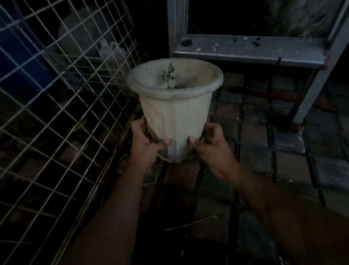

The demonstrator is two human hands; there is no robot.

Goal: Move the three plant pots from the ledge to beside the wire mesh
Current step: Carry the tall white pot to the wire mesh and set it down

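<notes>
Hands, left hand (144,140) and right hand (210,144), grip pale, grimy plant pot (176,113) holding tiny seedling (168,75).

dark paved floor (254,153), thin sticks (189,223)

Head view, downward, close on pot (177,113)

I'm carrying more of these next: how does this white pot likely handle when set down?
The white pot is probably stiff; its walls keep shape under both hands, left hand and right hand. Its narrow base and wide rim suggest it tips easily. Weight unclear; the soil is hidden.
</notes>
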